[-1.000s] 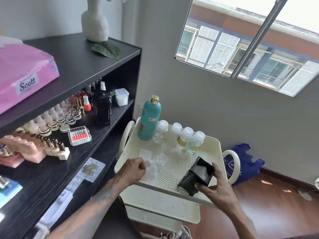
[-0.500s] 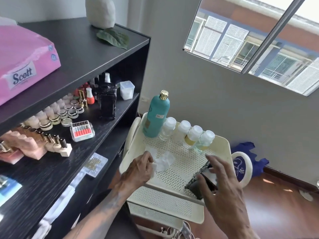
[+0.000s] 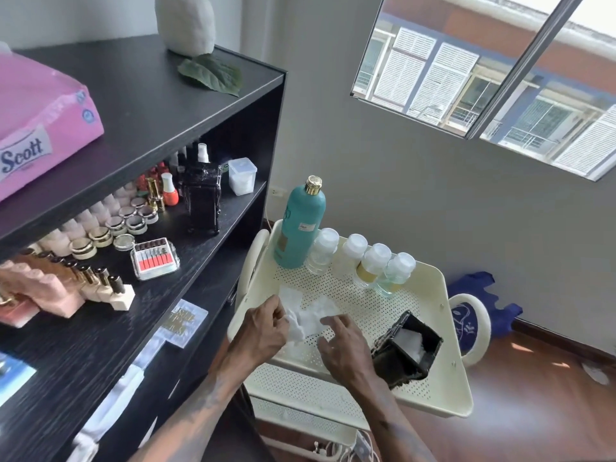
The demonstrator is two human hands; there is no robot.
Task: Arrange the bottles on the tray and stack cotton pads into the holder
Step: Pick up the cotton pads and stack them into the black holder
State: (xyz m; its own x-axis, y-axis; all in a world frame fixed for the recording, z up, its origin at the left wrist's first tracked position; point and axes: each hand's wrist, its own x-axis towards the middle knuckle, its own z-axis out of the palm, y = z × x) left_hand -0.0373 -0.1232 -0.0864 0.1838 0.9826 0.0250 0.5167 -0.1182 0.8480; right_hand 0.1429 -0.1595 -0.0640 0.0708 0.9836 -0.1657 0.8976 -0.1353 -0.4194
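Observation:
Loose white cotton pads point(image 3: 315, 316) lie in a small heap at the near left of the cream perforated tray point(image 3: 443, 371). My left hand point(image 3: 263, 333) pinches the left edge of the heap. My right hand point(image 3: 343, 350) rests over its right side with the fingers spread. A black holder point(image 3: 390, 365) sits tilted on the tray to the right of my right hand, untouched, with white pads showing inside. At the tray's far edge stands a tall teal bottle point(image 3: 300, 225) with a gold cap. Several small clear bottles point(image 3: 373, 266) with white caps stand in a row beside it.
A black shelf unit point(image 3: 186, 115) stands close on the left, holding nail polish bottles, jars and a drill-bit case point(image 3: 154, 258). A pink tissue pack point(image 3: 40, 128) lies on top. Lower cart tiers point(image 3: 293, 385) show under the tray. A blue bag point(image 3: 480, 295) lies on the floor by the wall.
My right hand has let go of the black holder and moved left onto the cotton pads. The holder now rests on the tray. My left hand stays at the pads.

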